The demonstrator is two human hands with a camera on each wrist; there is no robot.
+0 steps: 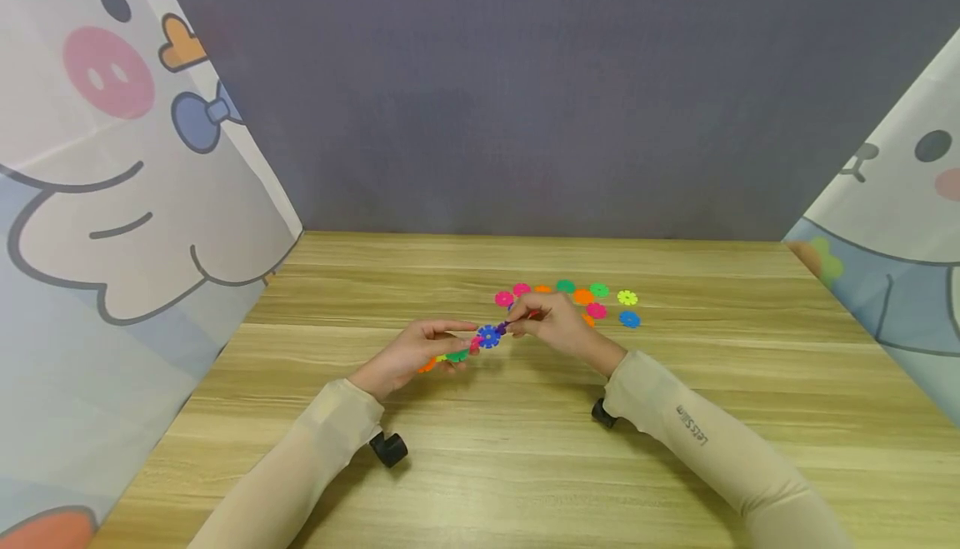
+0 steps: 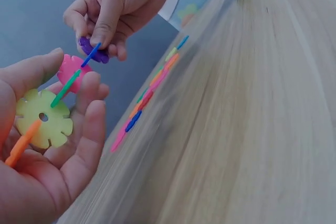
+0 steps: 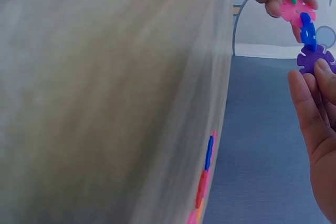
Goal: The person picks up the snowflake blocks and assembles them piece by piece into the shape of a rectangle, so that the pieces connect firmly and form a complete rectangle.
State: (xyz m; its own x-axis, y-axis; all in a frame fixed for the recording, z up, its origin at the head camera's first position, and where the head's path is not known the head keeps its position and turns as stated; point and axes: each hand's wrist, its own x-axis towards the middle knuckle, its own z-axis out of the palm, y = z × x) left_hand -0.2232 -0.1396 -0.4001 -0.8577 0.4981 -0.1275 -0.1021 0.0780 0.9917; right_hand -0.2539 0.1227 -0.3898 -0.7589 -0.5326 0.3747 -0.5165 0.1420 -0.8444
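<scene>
We see a chain of flat notched discs [image 1: 488, 336] running from the left hand [image 1: 408, 357] across to the fingertips of the right hand [image 1: 558, 324]. From the left palm outward we count an orange disc [image 2: 22, 142], a yellow disc [image 2: 44, 119], a green disc [image 2: 65, 88], a pink disc [image 2: 71, 72], a blue disc [image 3: 308, 31] and, at the right fingertips, a purple disc [image 3: 313, 59]. Beyond the right hand and to its right, loose discs [image 1: 583, 296] in pink, orange, green, yellow and blue lie on a wood-grain table [image 1: 480, 449], some partly hidden behind that hand. Farther past both hands we find a dark grey wall [image 1: 525, 116], with printed cartoon panels [image 1: 150, 199] to either side.

The left hand holds the chain with its fingers curled round it. The right hand is narrow, pinching the purple disc between thumb and fingers.

From the head we get the spread of the loose discs and the lettering on the right sleeve [image 1: 675, 416]; from the left wrist, those discs are only a thin edge-on strip beyond the left fingers, yet the orange and yellow discs in the palm show plainly. From the right wrist we see the purple disc's notched face, while the orange disc is hard to make out
</scene>
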